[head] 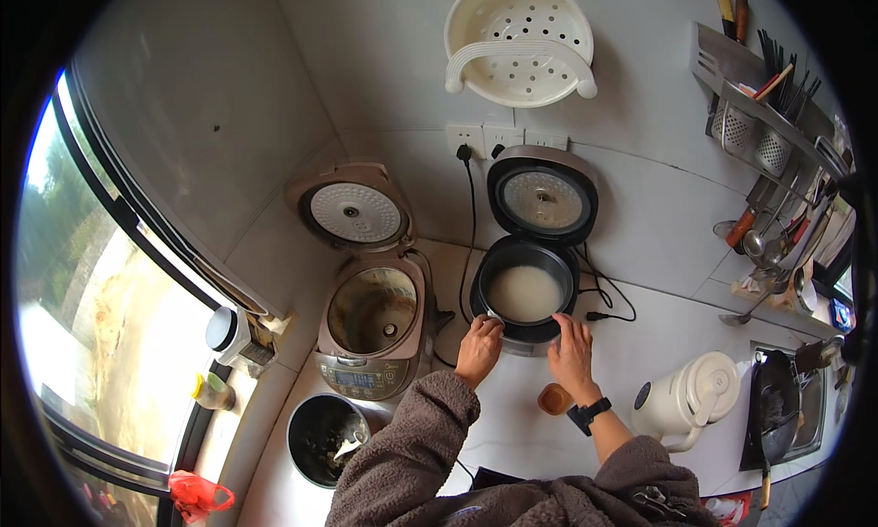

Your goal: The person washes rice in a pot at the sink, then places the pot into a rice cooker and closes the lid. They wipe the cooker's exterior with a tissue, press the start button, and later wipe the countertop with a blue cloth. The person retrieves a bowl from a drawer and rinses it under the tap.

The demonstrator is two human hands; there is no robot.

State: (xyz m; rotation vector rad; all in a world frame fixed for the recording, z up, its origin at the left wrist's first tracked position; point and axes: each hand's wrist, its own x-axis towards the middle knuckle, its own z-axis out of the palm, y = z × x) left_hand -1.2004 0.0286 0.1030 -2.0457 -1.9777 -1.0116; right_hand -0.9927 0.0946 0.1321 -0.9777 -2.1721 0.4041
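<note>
Near the middle stands a rice cooker [527,349] with its lid [543,194] raised. Its dark inner pot [568,283] holds cloudy, whitish liquid [525,292]; any grains below the surface cannot be made out. My left hand [479,349] has its fingers curled at the pot's front left rim, where a small white bit shows by the fingertips. At the front right rim is my right hand [571,354], fingertips on the edge and thumb lower, by the cooker's side. The undersides of both grips are hidden. A small orange-brown cup [554,399] sits close to my right wrist.
To the left, a second rice cooker [367,376] stands lid up, without its pot. A dark pot [295,434] with food residue and a white spoon [351,445] is before it. An electric kettle [675,397], wok [776,403] and sink [815,417] lie right. Power cords [472,239] trail behind.
</note>
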